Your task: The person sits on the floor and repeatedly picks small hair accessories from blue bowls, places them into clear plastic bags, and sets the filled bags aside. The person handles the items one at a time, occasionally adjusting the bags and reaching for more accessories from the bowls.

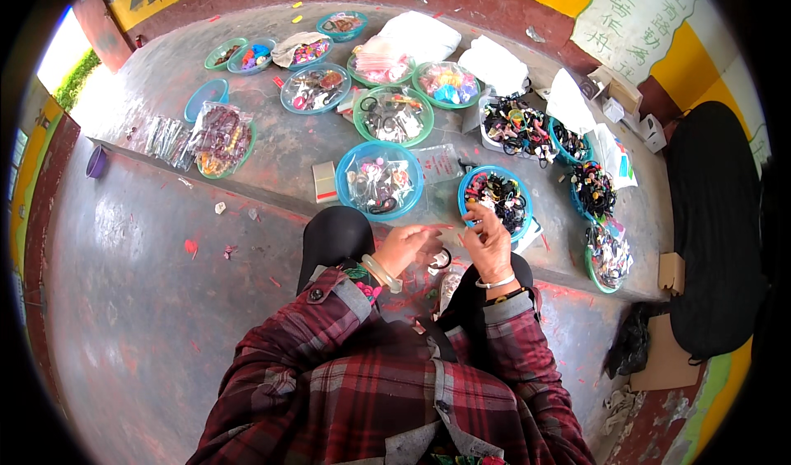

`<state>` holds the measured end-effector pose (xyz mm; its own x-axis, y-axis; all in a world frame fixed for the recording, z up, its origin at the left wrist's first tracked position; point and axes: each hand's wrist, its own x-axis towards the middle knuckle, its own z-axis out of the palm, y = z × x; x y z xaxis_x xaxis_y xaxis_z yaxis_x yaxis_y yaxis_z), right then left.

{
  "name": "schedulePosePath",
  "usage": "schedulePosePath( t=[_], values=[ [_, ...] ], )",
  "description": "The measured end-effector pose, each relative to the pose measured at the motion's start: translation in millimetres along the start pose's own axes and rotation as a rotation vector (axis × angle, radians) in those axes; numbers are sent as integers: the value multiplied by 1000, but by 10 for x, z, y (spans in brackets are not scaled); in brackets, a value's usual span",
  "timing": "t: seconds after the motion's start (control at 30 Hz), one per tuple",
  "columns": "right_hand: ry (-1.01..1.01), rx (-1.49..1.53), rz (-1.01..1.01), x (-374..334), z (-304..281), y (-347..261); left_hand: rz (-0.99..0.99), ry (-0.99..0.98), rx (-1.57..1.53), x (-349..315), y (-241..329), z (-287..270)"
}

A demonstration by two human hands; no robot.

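Note:
My left hand [404, 248] and my right hand [490, 247] are raised close together over my lap. A thin red strip [439, 226] runs between their fingertips, pinched by the left fingers and reaching the curled fingers of the right. Just under the left hand, partly smeared by motion, hangs a black hair tie [445, 259]; what bears it is hard to see. Beyond the right hand is a blue basin [527, 232] full of dark hair ties with small coloured ornaments. Ahead of the left hand, another blue basin [346, 204] contains clear plastic bags of hair ties.
Several more basins stand on the raised concrete ledge, among them a green one [358, 127] with bagged goods. White sacks [420, 36] lie farther back. Left of the blue basin is a small flat box [325, 182]. Red scraps [191, 246] dot the floor; a black padded shape [715, 234] stands at right.

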<state>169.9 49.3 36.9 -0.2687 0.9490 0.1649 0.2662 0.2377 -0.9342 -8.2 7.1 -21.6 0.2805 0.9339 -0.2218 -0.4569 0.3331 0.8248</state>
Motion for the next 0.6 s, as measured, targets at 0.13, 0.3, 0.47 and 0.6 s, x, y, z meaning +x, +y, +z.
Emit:
schedulePosePath(
  t=[0.13,0.3,0.47,0.6],
  values=[
    [-109,112,106,80,-36,279,43,20,-165,-4,74,31],
    [-235,208,265,29,55,187,57,-1,-165,-24,102,51],
    [-171,192,309,34,37,277,49,34,-205,-35,110,84],
    [-194,324,426,58,-13,228,60,75,-111,-43,93,93]
  ],
)
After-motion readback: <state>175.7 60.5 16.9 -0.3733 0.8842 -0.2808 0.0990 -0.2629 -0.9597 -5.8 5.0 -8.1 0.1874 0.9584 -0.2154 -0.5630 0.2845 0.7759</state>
